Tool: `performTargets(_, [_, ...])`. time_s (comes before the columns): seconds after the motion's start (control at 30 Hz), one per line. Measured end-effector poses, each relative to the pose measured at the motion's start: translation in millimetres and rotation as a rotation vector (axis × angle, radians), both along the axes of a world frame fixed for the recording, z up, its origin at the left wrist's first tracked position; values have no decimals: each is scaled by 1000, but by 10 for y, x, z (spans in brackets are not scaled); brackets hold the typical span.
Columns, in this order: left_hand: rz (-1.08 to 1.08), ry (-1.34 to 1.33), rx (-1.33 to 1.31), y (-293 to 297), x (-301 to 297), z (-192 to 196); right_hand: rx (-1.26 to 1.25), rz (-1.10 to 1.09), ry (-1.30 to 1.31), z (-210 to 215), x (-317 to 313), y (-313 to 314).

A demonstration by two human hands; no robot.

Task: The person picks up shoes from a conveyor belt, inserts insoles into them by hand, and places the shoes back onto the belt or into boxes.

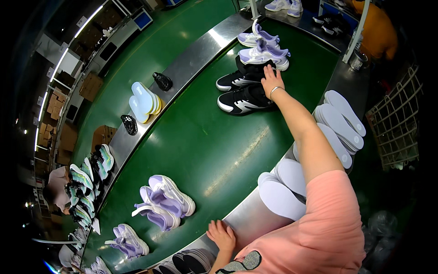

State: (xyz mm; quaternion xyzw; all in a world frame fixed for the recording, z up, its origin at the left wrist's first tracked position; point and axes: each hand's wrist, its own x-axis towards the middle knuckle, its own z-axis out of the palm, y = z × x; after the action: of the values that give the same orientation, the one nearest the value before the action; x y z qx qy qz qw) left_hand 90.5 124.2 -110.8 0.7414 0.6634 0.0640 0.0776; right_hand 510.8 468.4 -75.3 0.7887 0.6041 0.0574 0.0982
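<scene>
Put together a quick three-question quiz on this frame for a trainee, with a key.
1. Which hand is at the black-and-silver shoes on the green surface?

2. True or false: the left hand holds no shoe.

3. On the far metal ledge, what colour are the tops of the stacked insoles? A: red. B: pale blue. C: black.

Key:
1. The right hand.
2. True.
3. B.

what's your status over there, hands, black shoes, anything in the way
Left hand open at metal edge. Right hand at heel end of black shoes, grip unclear. White-and-lilac shoes close beyond them.
</scene>
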Motion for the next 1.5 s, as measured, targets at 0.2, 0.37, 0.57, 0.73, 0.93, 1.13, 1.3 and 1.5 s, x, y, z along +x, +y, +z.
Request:
performTargets(0.2, [7,76,-52,-96,39,-108,-234,105,-37,7,-1,186])
performTargets(0.37, [-1,69,-15,-61,78,-45,-394,152,46,185,-144,-1])
performTargets(0.57, [145,-100,-4,-8,67,-25,-285,111,538,661,-774,-545])
performTargets(0.73, [185,-901,0,196,258,493,-205,354,554,1296,-1751,-1385])
performTargets(0.93, [284,-981,154,53,199,859,-305,594,402,1212,-2599,-2552])
performTargets(1.13, [469,-1209,-223,-639,-181,266,-458,638,366,696,-2773,-3489])
performTargets(1.3, [383,-1244,-524,-766,-244,159,-305,710,380,593,-2624,-3804])
performTargets(1.5, [412,-1316,-979,-597,-410,412,-105,1088,727,754,-2528,-4002])
